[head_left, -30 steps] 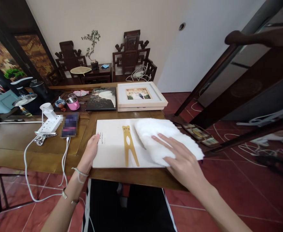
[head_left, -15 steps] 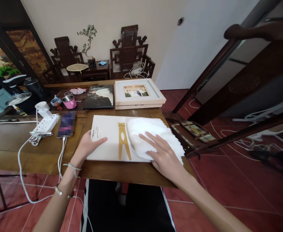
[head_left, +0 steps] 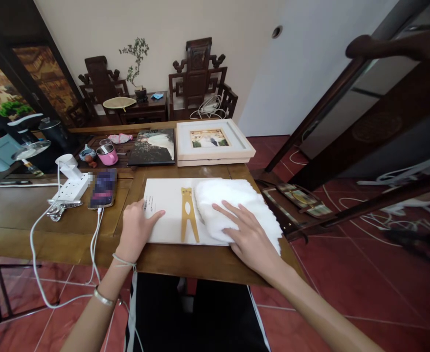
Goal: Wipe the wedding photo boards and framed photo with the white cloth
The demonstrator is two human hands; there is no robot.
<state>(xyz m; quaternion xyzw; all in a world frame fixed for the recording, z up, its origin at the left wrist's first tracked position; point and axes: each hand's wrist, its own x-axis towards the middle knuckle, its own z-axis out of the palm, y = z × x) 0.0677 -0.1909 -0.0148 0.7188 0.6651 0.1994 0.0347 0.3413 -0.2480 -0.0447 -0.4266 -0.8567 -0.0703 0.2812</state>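
Observation:
A thin white board (head_left: 167, 220) with a barcode and small print at its left side lies flat near the table's front edge. My left hand (head_left: 136, 222) is at its left edge, thumb on top and fingers curled down over the side. On the board's middle is a flat yellow clothespin-shaped figure (head_left: 187, 215) with an animal head; I cannot tell if it is printed or loose. A fluffy white cloth (head_left: 233, 193) covers the right part and overhangs that end. Resting flat on the cloth, my right hand (head_left: 249, 234) has its fingers spread.
Behind the board are a light wooden picture frame (head_left: 215, 159) and a dark picture panel (head_left: 137, 151). Leftward lie a phone (head_left: 102, 188) with a cable, a white power strip (head_left: 75, 188) and a pink mug (head_left: 107, 154). A dark wooden chair (head_left: 319, 132) stands at the right.
My left hand has turned more upright at the board's left edge, its fingers curling down further. The board's left end has shifted slightly. My right hand remains flat on the cloth.

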